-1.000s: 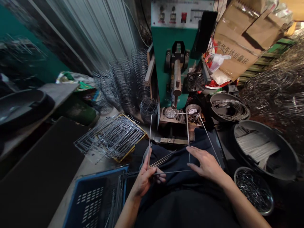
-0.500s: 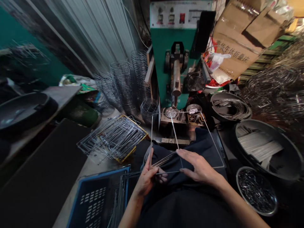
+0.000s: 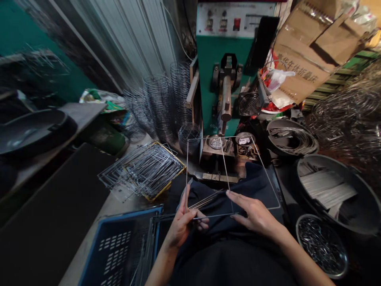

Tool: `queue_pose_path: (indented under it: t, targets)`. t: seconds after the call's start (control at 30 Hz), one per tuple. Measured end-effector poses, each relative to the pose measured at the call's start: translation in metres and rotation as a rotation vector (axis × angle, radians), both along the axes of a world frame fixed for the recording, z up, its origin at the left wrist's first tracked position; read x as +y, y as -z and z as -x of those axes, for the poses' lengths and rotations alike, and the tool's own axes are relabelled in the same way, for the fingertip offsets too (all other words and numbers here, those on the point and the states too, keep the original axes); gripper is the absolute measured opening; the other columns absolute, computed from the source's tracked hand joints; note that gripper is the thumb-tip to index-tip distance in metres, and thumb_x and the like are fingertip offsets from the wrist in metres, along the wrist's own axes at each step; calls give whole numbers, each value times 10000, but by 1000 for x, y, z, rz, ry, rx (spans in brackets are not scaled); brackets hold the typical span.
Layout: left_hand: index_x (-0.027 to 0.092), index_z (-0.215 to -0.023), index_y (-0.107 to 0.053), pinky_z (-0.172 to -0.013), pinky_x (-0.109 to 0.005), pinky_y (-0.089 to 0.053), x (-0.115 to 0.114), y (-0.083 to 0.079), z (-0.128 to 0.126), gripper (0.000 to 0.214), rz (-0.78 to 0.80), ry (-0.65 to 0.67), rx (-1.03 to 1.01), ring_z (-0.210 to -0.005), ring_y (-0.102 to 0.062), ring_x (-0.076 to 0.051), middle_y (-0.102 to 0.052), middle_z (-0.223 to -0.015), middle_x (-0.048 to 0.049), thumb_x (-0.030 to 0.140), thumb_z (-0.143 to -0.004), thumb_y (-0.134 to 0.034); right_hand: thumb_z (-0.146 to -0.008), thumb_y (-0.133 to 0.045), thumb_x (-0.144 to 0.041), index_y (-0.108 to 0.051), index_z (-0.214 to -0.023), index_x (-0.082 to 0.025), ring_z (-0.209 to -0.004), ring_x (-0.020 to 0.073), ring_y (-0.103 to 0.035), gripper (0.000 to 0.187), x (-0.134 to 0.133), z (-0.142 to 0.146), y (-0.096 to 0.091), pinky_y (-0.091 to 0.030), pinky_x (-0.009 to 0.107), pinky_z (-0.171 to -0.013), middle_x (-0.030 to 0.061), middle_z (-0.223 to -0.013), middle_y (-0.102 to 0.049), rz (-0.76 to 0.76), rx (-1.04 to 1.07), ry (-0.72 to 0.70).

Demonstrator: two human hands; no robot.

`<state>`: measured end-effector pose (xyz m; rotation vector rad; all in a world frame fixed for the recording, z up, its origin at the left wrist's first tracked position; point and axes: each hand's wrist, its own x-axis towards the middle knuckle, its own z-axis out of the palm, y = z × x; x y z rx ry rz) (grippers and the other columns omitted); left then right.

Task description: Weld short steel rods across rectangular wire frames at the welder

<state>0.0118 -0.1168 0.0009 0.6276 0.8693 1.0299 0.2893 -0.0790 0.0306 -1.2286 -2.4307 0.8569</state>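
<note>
A rectangular wire frame [image 3: 187,163] is held up before me, its far side at the machine's rounded metal arm [image 3: 226,99]. A straight metal rod [image 3: 225,167] runs across its middle, from under the arm's tip toward me. My left hand [image 3: 182,224] is closed around the frame's near left corner. Several loose thin rods [image 3: 205,200] also stick out from that hand. My right hand [image 3: 256,212] pinches the near end of the middle rod, with the thumb by the frame's near side. Whether the far end touches the arm's tip I cannot tell.
The green machine [image 3: 205,79] stands ahead. Left are a pile of wire frames [image 3: 145,167], a blue crate [image 3: 119,222] and stacked wire baskets [image 3: 160,103]. At right are a basin of metal strips [image 3: 369,198], a bowl of small metal parts [image 3: 321,246] and a pan of wire [image 3: 272,141].
The view has shifted slightly, so the machine sits further right. The middle rod's far end has come from the small dish to the arm's tip. Both hands keep their hold.
</note>
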Motion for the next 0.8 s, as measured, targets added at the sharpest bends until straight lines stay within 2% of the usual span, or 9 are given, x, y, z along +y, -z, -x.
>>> queue_pose_path:
  t: [0.3,0.57,0.8]
  targets:
    - [337,-1521,178,-540,-276,-528,-7,6,-4,948,-32,17,-33,-621,-717,-242,-744,-783,-85,257,-927,-556,-820,-683,-188,-414,-1490,-260,-1340,234,-478,726,-6,-6,-5,-401,372,-1133,43,-1486,-466,55,42,23]
    - [334,-1506,217,-525,-259,-532,-5,6,-10,951,-47,2,-74,-625,-723,-241,-750,-792,-90,229,-938,-539,-820,-682,-153,-414,-1491,-233,-1351,218,-466,727,-4,-12,-5,-370,350,-1149,51,-1485,-468,64,56,23]
    - [331,-1521,185,-523,-256,-530,0,8,-10,914,-68,19,-56,-633,-725,-241,-751,-802,-101,207,-942,-511,-818,-682,-152,-404,-1494,-259,-1350,218,-467,738,1,-14,-4,-375,356,-1148,32,-1491,-459,44,60,24]
